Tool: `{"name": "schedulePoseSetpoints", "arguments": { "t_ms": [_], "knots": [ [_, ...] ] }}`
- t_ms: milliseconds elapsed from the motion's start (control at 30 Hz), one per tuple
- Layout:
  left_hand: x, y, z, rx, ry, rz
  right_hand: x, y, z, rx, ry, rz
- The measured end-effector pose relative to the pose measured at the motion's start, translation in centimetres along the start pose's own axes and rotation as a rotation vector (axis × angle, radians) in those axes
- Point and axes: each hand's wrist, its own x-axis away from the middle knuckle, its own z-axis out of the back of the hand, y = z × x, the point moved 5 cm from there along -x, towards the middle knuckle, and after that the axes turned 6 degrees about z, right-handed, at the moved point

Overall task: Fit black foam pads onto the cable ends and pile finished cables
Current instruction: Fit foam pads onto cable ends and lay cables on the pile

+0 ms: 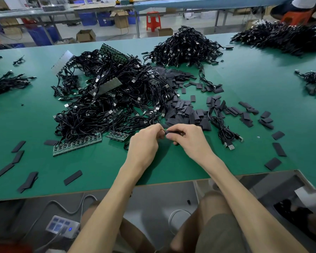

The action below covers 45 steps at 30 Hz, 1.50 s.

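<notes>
- Left hand [144, 141] – fingers curled in, tips pinching the left end of a black pad [173, 132], just above the table [98, 170].
- Right hand [188, 141] – fingers and thumb wrapped round the same pad from the right. The thumbnail faces up beside the left hand's fingertips, and the two hands touch.
- The pad lies level between the hands, with only its top edge showing. Whether a cable end sits inside it I cannot tell, as the fingers hide that part.
- A dark loop of cable [126, 146] shows on the table under the left wrist.
- Cable heap [108, 99] – a big tangle of black cables with plug ends, just beyond the left hand. Green boards [77, 145] stick out at its near edge.
- Loose pads [186, 112] lie in a flat spread just beyond the right hand, touching the heap's right side. More are scattered singly toward both near corners of the table.
- Coiled cable [224, 132] lies right of the right hand, near the pads, with its plugs pointing to the near edge.
- Far pile [186, 46] is a tall mound of cables well behind the pads, apart from the heap.
- Another pile [281, 37] lies at the far right corner.
- A switch box [62, 225] sits on the floor below the table edge.
- A red stool [153, 21] stands beyond the table.
</notes>
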Motion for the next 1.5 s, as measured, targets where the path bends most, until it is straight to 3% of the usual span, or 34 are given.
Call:
{"name": "schedulePoseSetpoints", "arguments": {
  "t_ms": [267, 633, 933, 1500],
  "knots": [
    [-0.3, -1.4, -0.3, 0.228, -0.045, 0.146, 0.1, -0.4, -0.1, 0.068, -0.031, 0.046],
    [-0.4, -1.1, -0.3, 0.194, -0.053, 0.095, 0.2, -1.1, 0.0, 0.108, -0.025, 0.084],
    [-0.3, -1.1, -0.3, 0.138, -0.060, 0.145, 0.5, -2.0, -0.3, 0.299, -0.012, 0.125],
    [-0.2, -0.5, -0.2, 0.099, -0.080, 0.093, 0.6, -1.9, -0.1, 0.259, -0.008, 0.128]
  ]
}}
